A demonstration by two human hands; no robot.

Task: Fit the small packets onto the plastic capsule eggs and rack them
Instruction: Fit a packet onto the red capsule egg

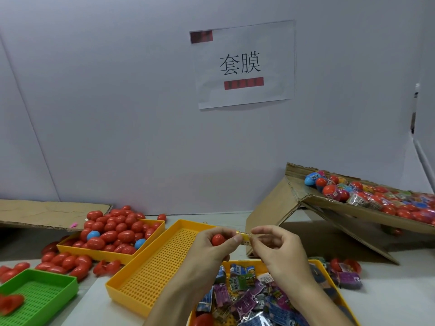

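White surface (388,300) carries: yellow tray (150,228) heaped with red eggs, long yellow tray (131,295) beside it, green tray (58,282) at left, packet tray (329,276) at front. Loose eggs (63,262) lie between trays. Cardboard ramp (270,210) stands at right; flat cardboard (42,214) at rear left.

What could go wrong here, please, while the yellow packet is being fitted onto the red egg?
The left hand holds the red egg only near the fingertips, so it may slip from that grip and roll. The right hand pinches the yellow packet by its edge, so it might crumple or tear. Loose eggs near the table edge could fall.
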